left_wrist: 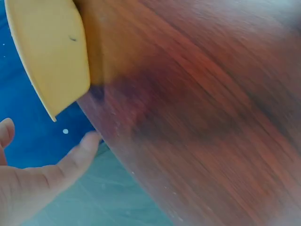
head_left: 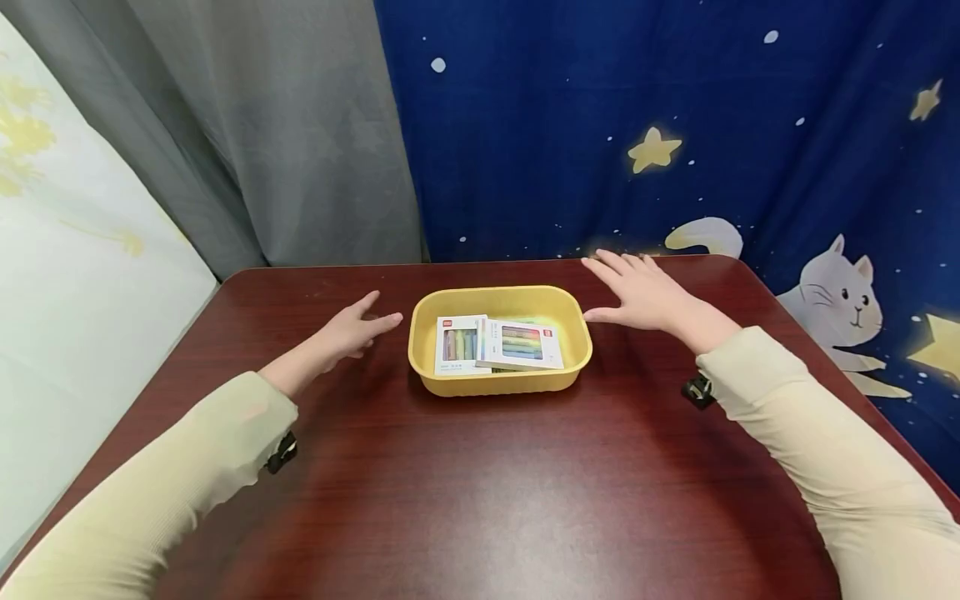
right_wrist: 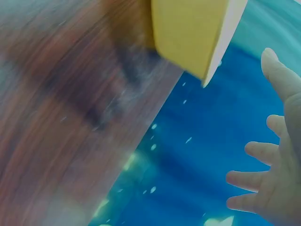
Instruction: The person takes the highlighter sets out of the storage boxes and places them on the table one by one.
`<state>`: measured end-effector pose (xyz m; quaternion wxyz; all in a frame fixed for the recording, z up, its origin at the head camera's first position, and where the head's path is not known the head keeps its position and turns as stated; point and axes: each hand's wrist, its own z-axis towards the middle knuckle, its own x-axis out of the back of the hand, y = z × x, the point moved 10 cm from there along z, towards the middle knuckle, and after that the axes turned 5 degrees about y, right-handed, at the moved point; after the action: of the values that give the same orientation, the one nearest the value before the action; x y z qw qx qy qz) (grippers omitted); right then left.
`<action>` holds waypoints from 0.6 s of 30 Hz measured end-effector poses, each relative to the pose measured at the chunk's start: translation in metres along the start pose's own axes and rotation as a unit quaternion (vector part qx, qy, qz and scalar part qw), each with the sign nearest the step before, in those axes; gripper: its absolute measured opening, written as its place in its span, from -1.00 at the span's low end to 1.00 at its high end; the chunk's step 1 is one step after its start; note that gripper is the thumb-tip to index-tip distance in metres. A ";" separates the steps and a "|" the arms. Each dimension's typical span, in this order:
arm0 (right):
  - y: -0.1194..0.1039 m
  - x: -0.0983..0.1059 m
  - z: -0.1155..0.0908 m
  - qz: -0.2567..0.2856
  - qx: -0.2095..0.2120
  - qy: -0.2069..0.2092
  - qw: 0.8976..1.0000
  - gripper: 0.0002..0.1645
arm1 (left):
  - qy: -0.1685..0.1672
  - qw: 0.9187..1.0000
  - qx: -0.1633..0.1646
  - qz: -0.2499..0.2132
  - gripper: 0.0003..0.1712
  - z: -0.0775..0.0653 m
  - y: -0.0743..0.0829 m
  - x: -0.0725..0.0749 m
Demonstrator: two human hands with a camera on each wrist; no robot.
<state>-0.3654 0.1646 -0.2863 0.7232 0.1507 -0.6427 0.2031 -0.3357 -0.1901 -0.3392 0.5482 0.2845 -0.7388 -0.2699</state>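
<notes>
A yellow plastic basket stands on the dark red wooden table, towards its far edge. Two white boxes with clear windows lie inside: one box flat at the left, the other box partly on top of it, with coloured sticks showing through. To the basket's left is my left hand, thumb and fingers extended and holding nothing. My right hand hovers at the basket's right, fingers spread, thumb tip right by the rim. The right wrist view shows the spread fingers apart from the basket wall.
The table reaches from the person to a gray curtain and a blue curtain with stars and a cat. White cloth hangs at the left. Each sleeve has a small black device at the cuff.
</notes>
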 end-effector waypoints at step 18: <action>-0.084 -0.021 0.025 0.016 0.092 -0.023 0.995 0.00 | -0.058 0.987 0.057 -0.140 -0.05 0.004 0.005 -0.030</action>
<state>-0.3484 0.0774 -0.3002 0.6878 0.2111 -0.6400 0.2699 -0.3336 -0.1650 -0.3562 0.4438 0.4002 -0.7362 -0.3176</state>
